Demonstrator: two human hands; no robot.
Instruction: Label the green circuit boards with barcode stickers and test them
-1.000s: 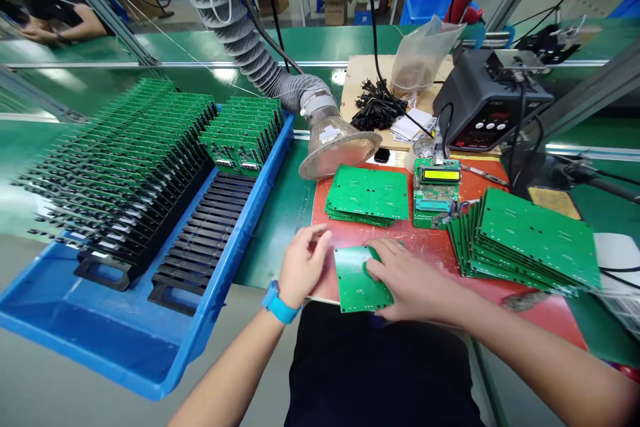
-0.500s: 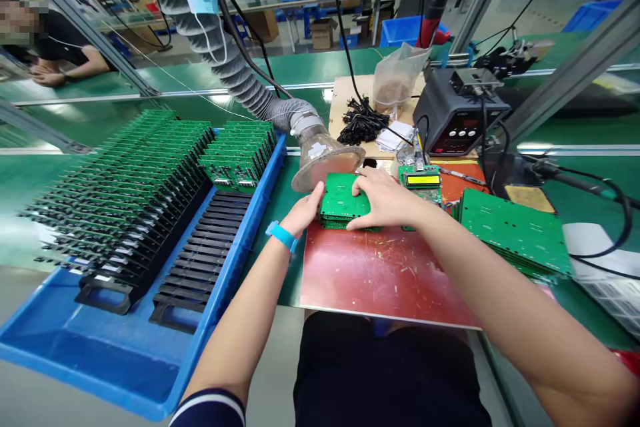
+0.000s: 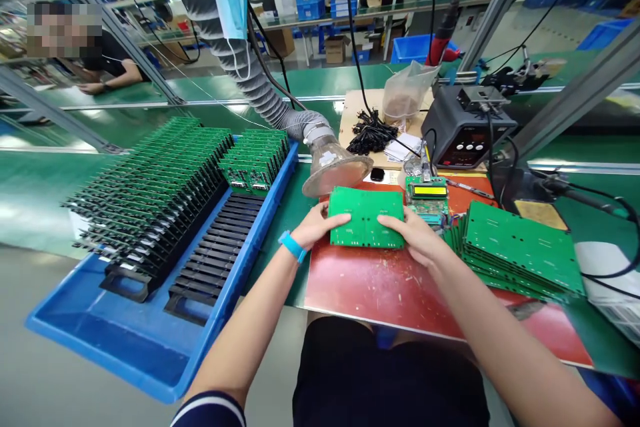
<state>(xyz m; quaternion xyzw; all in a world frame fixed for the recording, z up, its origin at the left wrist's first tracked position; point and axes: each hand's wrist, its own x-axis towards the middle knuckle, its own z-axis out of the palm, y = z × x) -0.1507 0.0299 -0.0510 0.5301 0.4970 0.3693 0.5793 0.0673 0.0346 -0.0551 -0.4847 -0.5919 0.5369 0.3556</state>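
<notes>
A green circuit board [image 3: 367, 230] is held flat over the back of the red mat [image 3: 370, 287]. My left hand [image 3: 316, 223] grips its left edge, thumb on top. On the right edge, my right hand [image 3: 413, 230] closes the same way, fingers hidden beneath. Whether other boards lie under it cannot be made out. Just behind my right hand is a board with a lit yellow display [image 3: 427, 191]. A fanned stack of larger green boards [image 3: 523, 243] lies to the right.
On the left, a blue tray [image 3: 110, 353] carries black racks with upright green boards [image 3: 150, 173]. A fume hose hood [image 3: 333, 163] hangs behind my hands. A soldering station [image 3: 465, 133] stands back right; a person [image 3: 115, 67] sits far left.
My right hand has moved from the top of the small stack to the right edge of a wider board. Both hands now hold it. The view has shifted, and the right stack looks more fanned.
</notes>
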